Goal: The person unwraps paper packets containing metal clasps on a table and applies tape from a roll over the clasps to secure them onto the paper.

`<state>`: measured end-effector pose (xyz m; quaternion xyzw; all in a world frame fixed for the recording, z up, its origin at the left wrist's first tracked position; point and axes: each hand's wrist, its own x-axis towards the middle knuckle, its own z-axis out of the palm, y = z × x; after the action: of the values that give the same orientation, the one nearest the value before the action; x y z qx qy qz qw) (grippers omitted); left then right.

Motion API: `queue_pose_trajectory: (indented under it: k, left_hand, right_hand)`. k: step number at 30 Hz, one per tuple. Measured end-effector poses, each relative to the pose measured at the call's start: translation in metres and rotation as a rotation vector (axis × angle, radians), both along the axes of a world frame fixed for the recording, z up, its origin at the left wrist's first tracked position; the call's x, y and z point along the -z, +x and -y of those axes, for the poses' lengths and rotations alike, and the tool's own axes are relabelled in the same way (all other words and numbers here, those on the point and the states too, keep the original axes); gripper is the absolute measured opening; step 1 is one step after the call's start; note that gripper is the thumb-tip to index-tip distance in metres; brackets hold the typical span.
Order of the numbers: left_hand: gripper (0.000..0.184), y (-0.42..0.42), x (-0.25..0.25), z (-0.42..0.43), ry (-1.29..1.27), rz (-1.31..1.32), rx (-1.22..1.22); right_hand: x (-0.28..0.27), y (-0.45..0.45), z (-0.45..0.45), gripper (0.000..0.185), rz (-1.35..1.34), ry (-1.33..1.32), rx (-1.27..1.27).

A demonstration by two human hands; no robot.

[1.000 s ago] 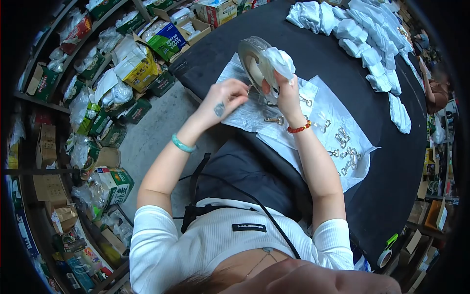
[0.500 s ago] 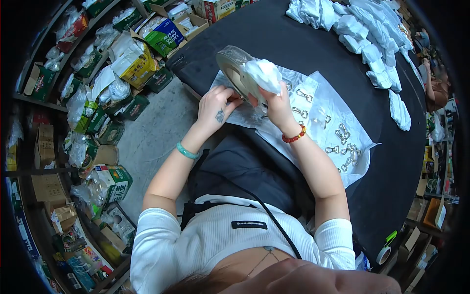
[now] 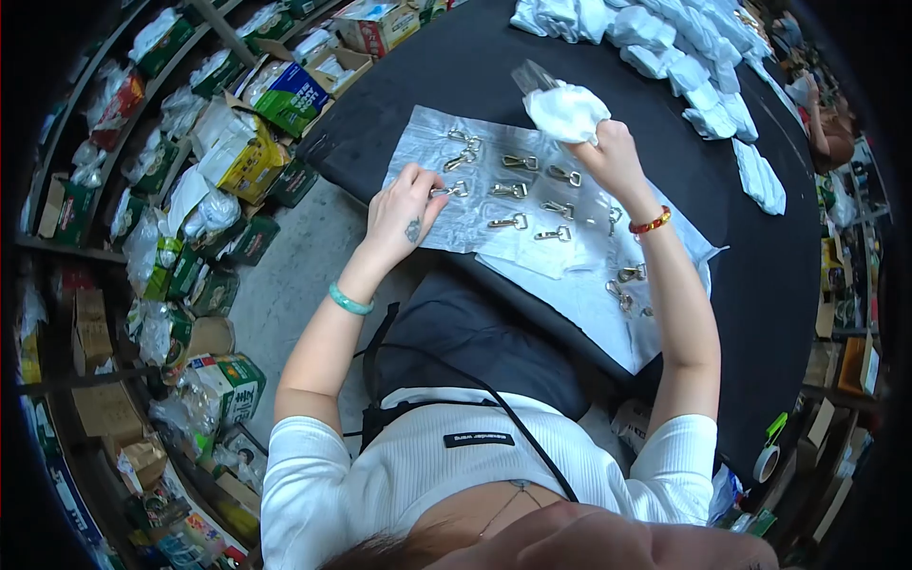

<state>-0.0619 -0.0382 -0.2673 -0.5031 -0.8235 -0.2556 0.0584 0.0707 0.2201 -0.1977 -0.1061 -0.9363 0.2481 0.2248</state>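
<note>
My right hand [image 3: 610,157] is raised over the table, its fingers closed on a white wrapped bundle [image 3: 567,114]. A clear, shiny piece [image 3: 535,78], apparently the tape roll turned edge-on, sticks out behind the bundle; most of it is hidden. Low over the left part of the plastic sheet [image 3: 427,223], my left hand [image 3: 403,207] pinches a metal snap hook [image 3: 456,190] between thumb and fingers. Several more snap hooks lie spread on the sheet, among them one snap hook [image 3: 509,191] near the middle and one [image 3: 553,234] closer to me.
White wrapped packets [image 3: 655,52] are heaped at the table's far right, with a single packet [image 3: 758,178] nearer. A smaller tape roll [image 3: 766,463] with a green part sits at the right edge. Shelves of boxes [image 3: 237,161] line the left. Another person [image 3: 828,133] is at far right.
My right hand has moved right and up with the bundle, apart from my left. The tape roll has turned from face-on to edge-on. My left hand has lowered to a snap hook.
</note>
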Motion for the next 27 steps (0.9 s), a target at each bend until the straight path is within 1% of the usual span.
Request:
queue_pose_trajectory:
  k: [1, 2, 6, 7, 11, 12, 16, 17, 18, 19, 21, 22, 26, 27]
  left_hand:
    - [0.022, -0.002, 0.001, -0.002, -0.036, -0.026, 0.005]
    - [0.022, -0.003, 0.004, -0.003, -0.034, -0.027, 0.019]
    - [0.026, -0.009, 0.009, -0.007, -0.138, -0.084, 0.056]
    - [0.026, -0.009, 0.007, -0.006, -0.138, -0.090, 0.058]
    - [0.037, -0.007, -0.001, -0.001, 0.021, -0.065, 0.029]
    - [0.037, -0.009, 0.000, 0.001, 0.018, -0.069, 0.032]
    - [0.047, -0.022, 0.019, 0.014, 0.148, -0.014, -0.216]
    - [0.047, -0.021, 0.017, 0.013, 0.146, -0.012, -0.214]
    - [0.049, -0.019, 0.013, 0.011, 0.121, 0.063, -0.210]
    - [0.051, -0.016, 0.007, 0.009, 0.094, 0.137, -0.203]
    - [0.055, -0.013, -0.001, 0.006, 0.042, 0.283, -0.191]
    - [0.055, -0.015, 0.000, 0.003, 0.040, 0.283, -0.187]
    - [0.050, -0.045, 0.006, -0.023, 0.108, 0.296, -0.097]
    - [0.050, -0.051, 0.005, -0.028, 0.109, 0.294, -0.094]
  right_hand:
    - [0.001, 0.006, -0.013, 0.028, 0.216, 0.384, 0.142]
    - [0.005, 0.013, -0.027, 0.028, 0.218, 0.385, 0.156]
    - [0.040, 0.037, -0.077, 0.025, 0.195, 0.684, 0.147]
    - [0.048, 0.043, -0.085, 0.025, 0.191, 0.683, 0.151]
    - [0.073, 0.058, -0.109, 0.032, -0.051, 0.719, 0.250]
    - [0.070, 0.059, -0.105, 0.032, -0.054, 0.716, 0.254]
    - [0.024, 0.073, -0.046, 0.040, -0.105, 0.327, 0.243]
    - [0.016, 0.078, -0.029, 0.038, 0.037, 0.213, 0.231]
    - [0.012, 0.082, -0.015, 0.037, 0.178, 0.099, 0.220]
    - [0.018, 0.085, -0.007, 0.037, 0.179, 0.096, 0.224]
    - [0.033, 0.086, 0.003, 0.038, 0.192, 0.172, 0.102]
    - [0.035, 0.086, 0.005, 0.038, 0.193, 0.170, 0.106]
    - [0.036, 0.081, 0.013, 0.040, 0.372, 0.155, 0.215]
    - [0.036, 0.082, 0.013, 0.040, 0.370, 0.155, 0.217]
